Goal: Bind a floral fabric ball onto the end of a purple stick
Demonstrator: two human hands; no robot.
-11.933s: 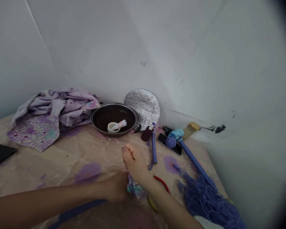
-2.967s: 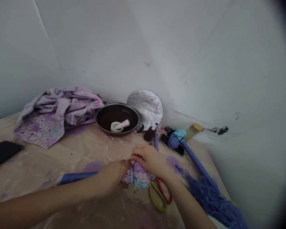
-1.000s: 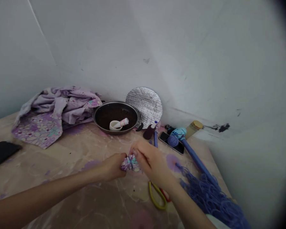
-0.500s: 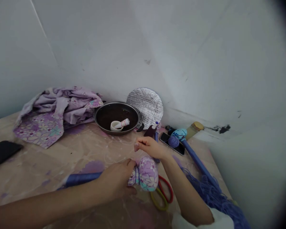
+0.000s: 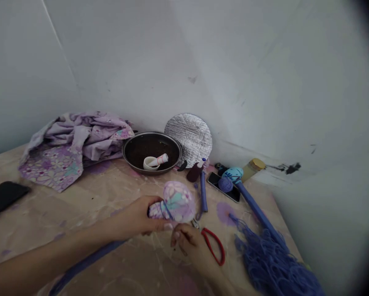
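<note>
My left hand (image 5: 146, 216) is wrapped round the neck of a cloth-headed stick, its rounded head (image 5: 180, 201) covered in purple floral fabric. The stick's blue handle (image 5: 92, 257) comes out below my left forearm. Blue yarn (image 5: 166, 209) circles the gathered cloth at the neck, and a strand slants down toward my right hand (image 5: 189, 242). That hand is closed just below the head, fingers pinched; the strand's end at the fingertips is hard to see. Beside it lie red-handled scissors (image 5: 215, 246), partly covered by my right hand.
A pan (image 5: 152, 170) holding a small white cup (image 5: 149, 163) stands near the wall, by a silver round mat (image 5: 190, 137). Floral cloth (image 5: 64, 160) is heaped left. At right are a phone (image 5: 235, 194), a yarn ball (image 5: 225, 184), a blue-headed stick (image 5: 260, 213) and tangled yarn (image 5: 273, 263).
My right hand has swung from above the cloth head down to below it. My left hand has raised and tilted the head, and the handle now slants down toward the lower left.
</note>
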